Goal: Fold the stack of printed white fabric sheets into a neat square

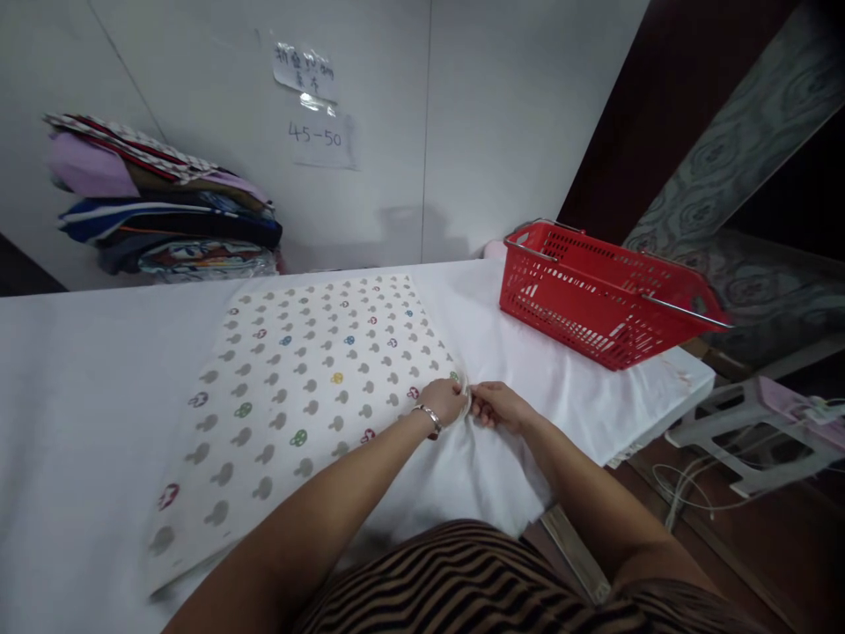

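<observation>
1. Currently we have the left hand [444, 401] at the right edge of the mushroom-print cloth [317, 352], fingers together and clamped on its bunched edge, knuckles up.
2. Our right hand [500, 407] meets it from the right; thumb and index pinch the same bunch, other fingers curled below.
3. Both forearms reach in from the near side, converging; bracelet [430, 421] on our left wrist.
4. Cloth lies mostly flat on the white-covered table [85, 396], left of centre.
5. Red basket [594, 304] sits far right, folded fabric stack [172, 207] far left.
</observation>
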{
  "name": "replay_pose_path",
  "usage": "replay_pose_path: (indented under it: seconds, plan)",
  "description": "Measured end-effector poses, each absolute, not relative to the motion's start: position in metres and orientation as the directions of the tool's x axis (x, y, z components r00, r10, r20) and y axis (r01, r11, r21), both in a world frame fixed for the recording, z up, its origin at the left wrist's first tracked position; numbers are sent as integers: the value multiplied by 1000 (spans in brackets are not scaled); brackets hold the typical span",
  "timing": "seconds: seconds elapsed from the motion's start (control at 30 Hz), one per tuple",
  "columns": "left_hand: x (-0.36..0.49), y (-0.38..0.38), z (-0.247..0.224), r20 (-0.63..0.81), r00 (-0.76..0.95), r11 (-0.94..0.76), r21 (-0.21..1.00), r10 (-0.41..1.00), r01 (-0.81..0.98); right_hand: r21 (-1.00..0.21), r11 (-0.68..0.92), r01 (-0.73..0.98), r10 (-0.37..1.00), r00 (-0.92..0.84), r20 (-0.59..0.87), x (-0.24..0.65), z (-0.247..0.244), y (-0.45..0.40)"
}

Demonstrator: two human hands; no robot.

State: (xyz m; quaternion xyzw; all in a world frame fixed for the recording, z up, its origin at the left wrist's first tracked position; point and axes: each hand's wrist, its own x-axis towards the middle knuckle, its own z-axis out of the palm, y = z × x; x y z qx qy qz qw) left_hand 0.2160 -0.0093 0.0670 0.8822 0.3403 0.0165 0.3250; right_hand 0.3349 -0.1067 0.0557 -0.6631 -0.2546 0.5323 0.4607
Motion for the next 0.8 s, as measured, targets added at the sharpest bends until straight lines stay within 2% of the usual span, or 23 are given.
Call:
replay_pose_path:
  seconds: [0.23, 0.5, 0.6, 0.7, 0.8]
  plan:
    - [215, 0, 67, -318, 760, -414, 688, 567, 596, -879, -465, -102, 831, 293, -474, 336, 51, -105]
    - [217, 4, 64, -362, 745, -349, 713, 559, 609, -887, -454, -86, 844, 278, -459, 337, 54, -105]
    - [216, 2, 67, -350, 732, -342, 712, 585, 614, -886, -461, 51, 829, 381, -409, 335, 56, -104]
    - [215, 1, 68, -333, 738, -366, 704, 587, 609, -891, -390, 235, 827, 514, -226, 332, 58, -104]
    - [214, 1, 68, -317, 730, -383, 689, 606, 616, -868, -355, 348, 858, 491, -154, 328, 58, -102]
